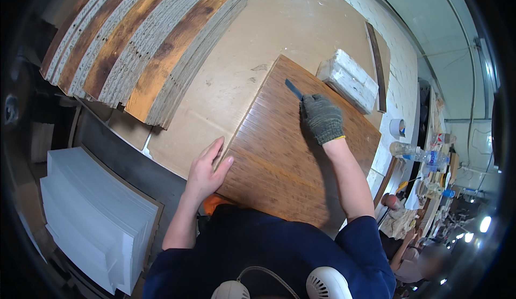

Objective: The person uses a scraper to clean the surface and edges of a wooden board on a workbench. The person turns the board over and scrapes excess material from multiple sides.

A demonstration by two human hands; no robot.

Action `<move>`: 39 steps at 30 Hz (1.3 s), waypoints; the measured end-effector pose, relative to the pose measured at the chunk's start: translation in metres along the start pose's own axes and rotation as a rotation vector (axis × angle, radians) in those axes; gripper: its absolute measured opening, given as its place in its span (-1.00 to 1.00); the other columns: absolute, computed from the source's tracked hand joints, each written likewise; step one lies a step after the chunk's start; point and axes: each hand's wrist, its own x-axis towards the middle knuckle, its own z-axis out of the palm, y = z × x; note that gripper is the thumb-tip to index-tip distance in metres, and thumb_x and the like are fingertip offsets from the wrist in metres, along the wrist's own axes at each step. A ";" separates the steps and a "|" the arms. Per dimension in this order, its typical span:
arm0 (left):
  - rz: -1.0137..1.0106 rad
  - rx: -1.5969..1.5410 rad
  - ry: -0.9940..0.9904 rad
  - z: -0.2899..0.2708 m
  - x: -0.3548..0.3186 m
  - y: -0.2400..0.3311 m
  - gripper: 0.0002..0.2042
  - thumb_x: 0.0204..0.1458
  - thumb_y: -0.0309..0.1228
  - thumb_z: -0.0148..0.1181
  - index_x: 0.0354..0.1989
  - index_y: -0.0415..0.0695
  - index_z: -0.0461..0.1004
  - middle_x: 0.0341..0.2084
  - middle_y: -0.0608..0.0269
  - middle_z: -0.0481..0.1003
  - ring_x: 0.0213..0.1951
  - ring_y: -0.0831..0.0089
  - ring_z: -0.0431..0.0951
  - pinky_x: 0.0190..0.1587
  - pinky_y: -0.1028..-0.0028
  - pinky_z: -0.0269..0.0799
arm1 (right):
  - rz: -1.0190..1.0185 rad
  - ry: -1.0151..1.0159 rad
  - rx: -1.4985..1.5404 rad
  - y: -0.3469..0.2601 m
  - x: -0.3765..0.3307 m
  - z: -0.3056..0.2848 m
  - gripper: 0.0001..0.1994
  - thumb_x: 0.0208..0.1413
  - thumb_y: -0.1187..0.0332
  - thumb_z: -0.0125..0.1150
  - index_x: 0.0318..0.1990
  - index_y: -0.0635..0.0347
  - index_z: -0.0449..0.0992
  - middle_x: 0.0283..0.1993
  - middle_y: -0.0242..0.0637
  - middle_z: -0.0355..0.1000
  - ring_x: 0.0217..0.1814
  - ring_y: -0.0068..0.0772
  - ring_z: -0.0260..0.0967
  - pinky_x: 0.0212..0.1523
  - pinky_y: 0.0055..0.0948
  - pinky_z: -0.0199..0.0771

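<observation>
Right now the right hand (321,118), in a gray glove, has its grip closed around a thin blue tool (293,89) whose tip rests on the brown wood board (290,164). The left hand (205,171) lies flat and open on the board's edge at 9 o'clock, holding nothing. The board sits on the bench (231,78), in the middle. If the tool slips, it could scratch the wood or skid toward the white block (348,80) at 2 o'clock (it lies very near the glove). If the flat hand lifts, the board could slide. There is bare room on the bench toward 11 o'clock, before the stack of striped boards (145,41). At 8 o'clock, off the bench, a white stack (91,213) sits well apart.
</observation>
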 end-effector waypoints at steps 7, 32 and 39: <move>-0.067 -0.095 -0.017 0.015 0.043 0.003 -0.56 0.20 -0.34 0.24 0.19 -0.34 0.45 -0.03 -0.19 0.59 -0.02 0.20 0.65 0.06 0.37 0.49 | 0.000 0.108 0.013 0.003 -0.003 0.012 -0.83 0.18 0.37 0.09 -0.28 0.19 0.61 -0.28 -0.07 0.57 -0.22 -0.05 0.58 -0.26 -0.11 0.60; 0.077 0.095 0.311 0.063 0.095 0.005 -0.76 0.17 -0.32 0.27 -0.14 -0.23 0.67 -0.33 -0.01 0.63 -0.30 0.28 0.64 -0.17 0.38 0.52 | 0.005 0.238 0.065 0.035 0.014 0.042 -0.84 0.12 0.43 0.08 -0.35 0.22 0.61 -0.39 -0.05 0.55 -0.34 -0.07 0.58 -0.36 -0.12 0.60; 0.227 -0.340 0.354 0.055 0.077 0.017 -0.56 0.17 -0.41 0.33 0.20 -0.29 0.44 -0.01 0.16 0.53 -0.25 0.59 0.47 -0.17 0.58 0.48 | -0.214 0.147 0.233 -0.010 -0.029 -0.009 -0.82 0.25 0.33 0.03 -0.30 0.17 0.53 -0.40 -0.13 0.50 -0.42 -0.08 0.46 -0.44 -0.08 0.52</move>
